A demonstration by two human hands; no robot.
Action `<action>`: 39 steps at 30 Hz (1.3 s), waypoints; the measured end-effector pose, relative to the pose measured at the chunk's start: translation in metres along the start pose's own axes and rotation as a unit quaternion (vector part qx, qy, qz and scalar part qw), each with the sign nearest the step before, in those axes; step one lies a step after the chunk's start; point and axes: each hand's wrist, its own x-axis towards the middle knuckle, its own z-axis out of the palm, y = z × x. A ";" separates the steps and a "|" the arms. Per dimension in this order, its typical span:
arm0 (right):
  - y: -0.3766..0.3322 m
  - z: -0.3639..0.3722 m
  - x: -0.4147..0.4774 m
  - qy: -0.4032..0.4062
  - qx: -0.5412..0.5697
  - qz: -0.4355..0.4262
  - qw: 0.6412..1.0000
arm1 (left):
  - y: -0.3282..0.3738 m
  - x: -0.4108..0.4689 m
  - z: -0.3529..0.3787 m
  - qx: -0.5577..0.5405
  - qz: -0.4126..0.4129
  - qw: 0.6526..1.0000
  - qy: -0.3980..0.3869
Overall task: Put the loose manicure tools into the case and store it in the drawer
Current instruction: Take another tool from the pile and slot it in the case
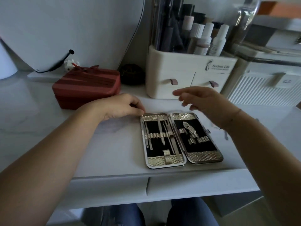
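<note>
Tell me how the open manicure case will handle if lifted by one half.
Lying open flat, the manicure case will probably fold at its hinge. Its metal-rimmed halves look stiff, not floppy. The slim tools sit under loops, so they likely stay put.

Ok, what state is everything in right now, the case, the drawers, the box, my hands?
Case: open flat, tools strapped inside.
Organizer drawers: both shut.
Desk drawers: shut.
Red box: lid closed.
Left hand: fingers curled at the case's far left corner, grip unclear.
Right hand: open above the case, holding nothing.
</note>
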 end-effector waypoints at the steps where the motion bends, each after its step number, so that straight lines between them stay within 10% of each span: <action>1: 0.009 -0.019 -0.003 0.052 -0.003 0.018 0.998 | -0.001 0.001 0.000 -0.005 -0.001 1.000 -0.003; 5: 0.050 -0.069 -0.025 0.167 -0.101 0.110 0.975 | -0.004 0.004 -0.001 -0.002 0.003 1.000 -0.009; 18: 0.071 -0.049 -0.029 0.129 -0.331 0.224 0.908 | -0.004 0.002 0.002 -0.028 0.001 1.000 0.009; 39: 0.062 -0.053 -0.007 0.125 -0.270 0.217 0.930 | -0.001 0.000 0.002 -0.021 -0.008 1.000 0.004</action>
